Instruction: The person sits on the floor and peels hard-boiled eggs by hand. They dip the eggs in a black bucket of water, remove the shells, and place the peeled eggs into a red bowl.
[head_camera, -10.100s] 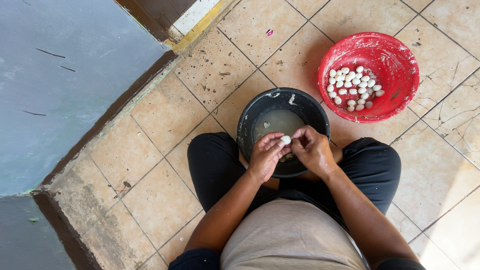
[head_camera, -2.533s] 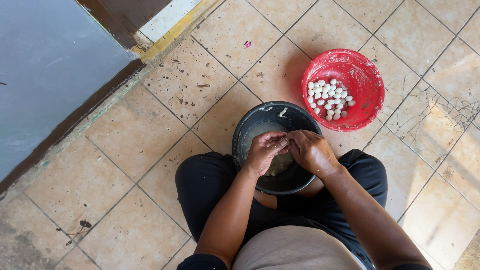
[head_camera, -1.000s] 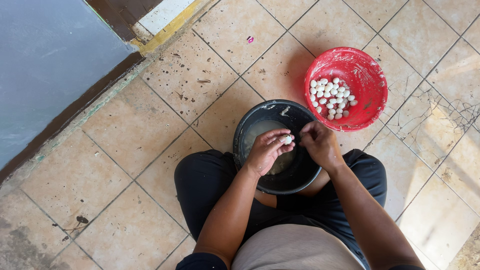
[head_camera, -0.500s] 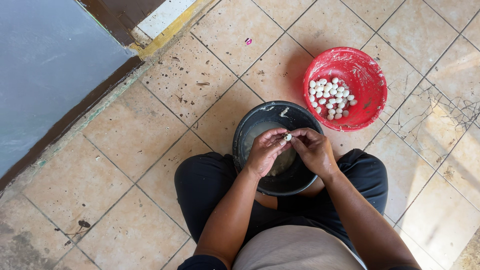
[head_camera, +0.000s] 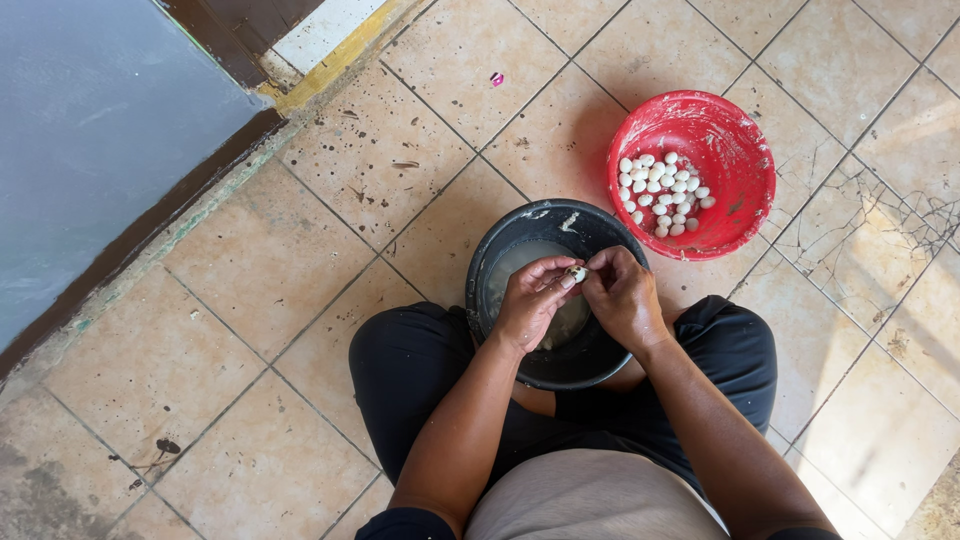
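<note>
Hands, left (head_camera: 530, 300) and right (head_camera: 622, 296), pinch one small white egg (head_camera: 576, 272) between fingertips above the black bucket (head_camera: 505, 255) (red bowl (head_camera: 735, 130) far right).

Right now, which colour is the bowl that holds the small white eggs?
Red bowl, speckled with pale residue inside; the head view shows it.

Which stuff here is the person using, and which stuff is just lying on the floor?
In use:
- left hand and right hand holding one small white egg
- black bucket
- red bowl with a pile of white eggs

Just lying about:
- pink scrap
- tiled floor
</note>
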